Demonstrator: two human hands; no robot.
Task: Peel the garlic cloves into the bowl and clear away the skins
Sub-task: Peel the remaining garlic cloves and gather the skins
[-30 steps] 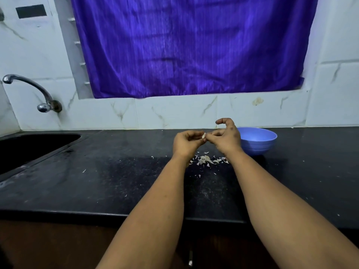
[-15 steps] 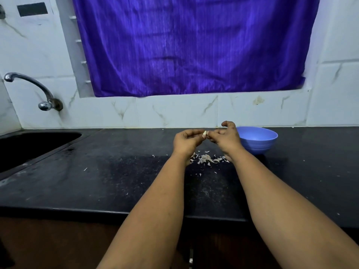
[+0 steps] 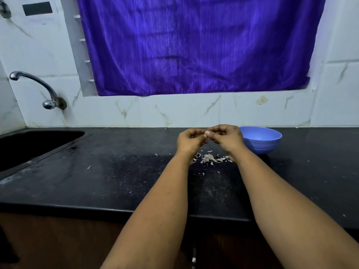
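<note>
Item, garlic clove [image 3: 207, 133]: being pinched between the curled fingertips of the left hand [image 3: 191, 141] and the right hand [image 3: 227, 137], and being held above the counter [image 3: 116, 171], probably so that loosened skin is being shed onto one spot. Item, skins [image 3: 210, 159]: being gathered in a small heap directly beneath the hands, likely for easy clearing. Item, bowl [image 3: 261, 139]: being kept just beside the right hand, apparently for a short drop; contents cannot be seen.
</note>
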